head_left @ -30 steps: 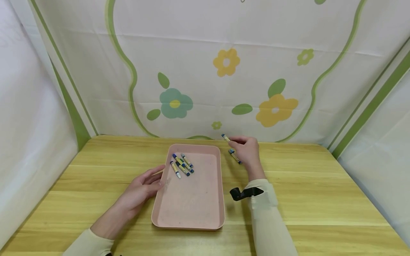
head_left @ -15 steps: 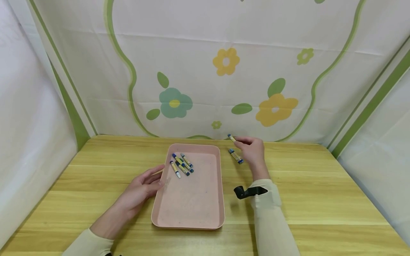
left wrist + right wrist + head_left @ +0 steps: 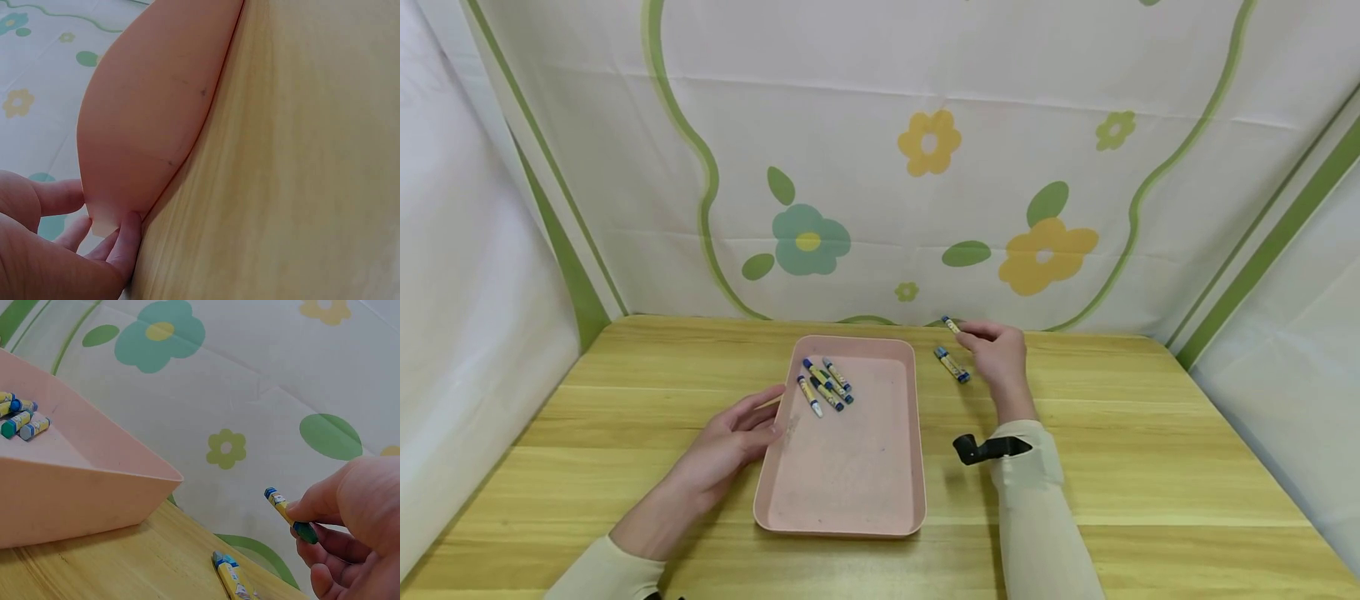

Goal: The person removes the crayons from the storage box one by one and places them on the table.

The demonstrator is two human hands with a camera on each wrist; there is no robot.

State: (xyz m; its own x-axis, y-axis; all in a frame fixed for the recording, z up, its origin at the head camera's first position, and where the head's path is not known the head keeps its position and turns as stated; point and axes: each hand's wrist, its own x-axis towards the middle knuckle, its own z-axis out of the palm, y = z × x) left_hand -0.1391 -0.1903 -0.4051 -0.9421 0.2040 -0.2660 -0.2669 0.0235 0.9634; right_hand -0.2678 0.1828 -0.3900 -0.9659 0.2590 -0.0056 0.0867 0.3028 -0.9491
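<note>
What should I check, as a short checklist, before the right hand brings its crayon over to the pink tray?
1. Right hand pinches the held crayon firmly: ok.
2. Held crayon is off the table: ok.
3. Left hand touches the pink tray at its left rim: ok.
4. Free room in the tray beside the crayons already inside: ok.
5. Loose crayon on the table lies apart from the right hand: ok.
6. Held crayon unbroken: cannot tell.

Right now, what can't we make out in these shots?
- Crayons in the tray: head view too small to count or read labels; the right wrist view cuts them at its left edge.
- Loose crayon on the table: cut off by the bottom edge of the right wrist view.
- Left hand: left wrist view shows only fingertips at the pink tray; tray contents hidden by its wall.
- Right hand grip on its crayon: far end hidden by the fingers.
</note>
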